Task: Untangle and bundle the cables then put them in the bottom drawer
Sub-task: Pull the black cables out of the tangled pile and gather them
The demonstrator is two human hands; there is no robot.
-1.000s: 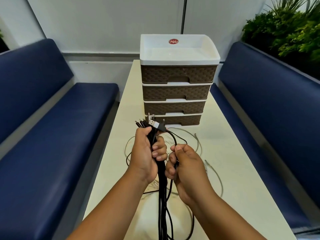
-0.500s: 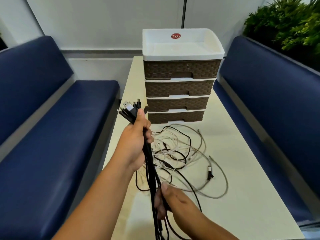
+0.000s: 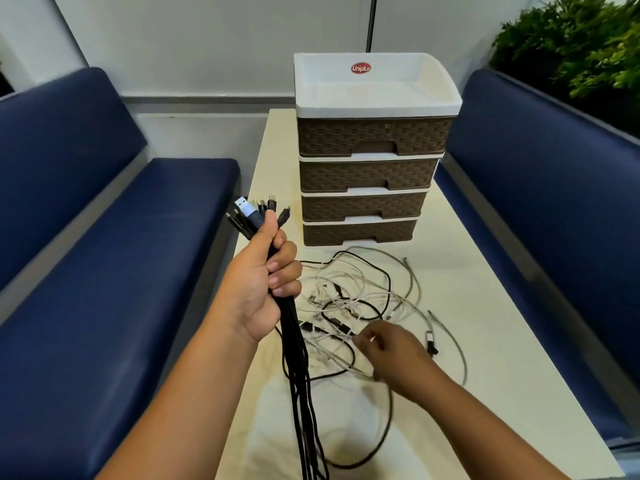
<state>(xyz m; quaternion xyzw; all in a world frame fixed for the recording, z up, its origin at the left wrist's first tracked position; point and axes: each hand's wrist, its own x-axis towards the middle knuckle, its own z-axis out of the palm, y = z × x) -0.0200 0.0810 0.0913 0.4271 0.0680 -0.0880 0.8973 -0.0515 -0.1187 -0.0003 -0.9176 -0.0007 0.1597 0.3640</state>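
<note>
Right hand [image 3: 398,355] moved onto tangled cables [image 3: 360,299], fingers blurred.

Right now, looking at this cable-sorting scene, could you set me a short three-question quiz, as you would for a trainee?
1. True or false: the left hand grips a bunch of black cables with the plugs pointing up.
2. How many drawers does the drawer unit have? A) two B) four C) six
3. Fill in: the right hand reaches into the loose cables lying on the ___.

Key: 1 true; 2 B; 3 table.
</note>
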